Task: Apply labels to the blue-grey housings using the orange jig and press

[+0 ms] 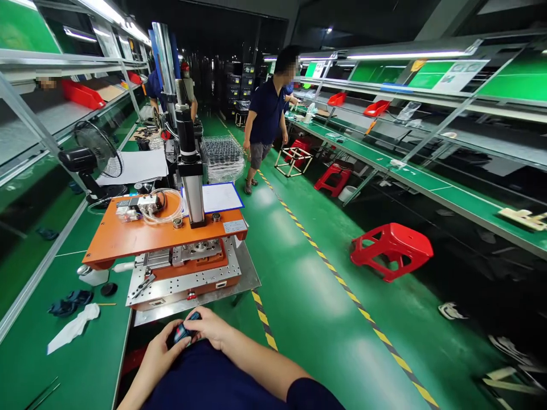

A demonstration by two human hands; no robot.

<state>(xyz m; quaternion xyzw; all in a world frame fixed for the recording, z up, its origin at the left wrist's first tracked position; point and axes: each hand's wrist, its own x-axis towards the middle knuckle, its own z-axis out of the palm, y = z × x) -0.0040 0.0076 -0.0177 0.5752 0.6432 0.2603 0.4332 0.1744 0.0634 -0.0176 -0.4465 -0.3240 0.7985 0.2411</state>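
Observation:
Close to my body, in front of the press, both hands hold a small dark blue and black object [181,332] with a red patch; its kind is hard to make out. My left hand [163,348] is closed round its left side, thumb on top. My right hand [210,328] pinches it from the right and upper side. Fingers cover much of it. Just beyond the hands stands an orange press [141,239] with a metal base [205,280] and an upright cylinder [194,196].
On the green bench [85,376] lie a white cloth [76,327], dark gloves [70,303], a black cap [109,289] and tweezers [45,393]. A fan [96,149] stands behind. A person [269,108] is in the aisle; a red stool [395,247] stands at right.

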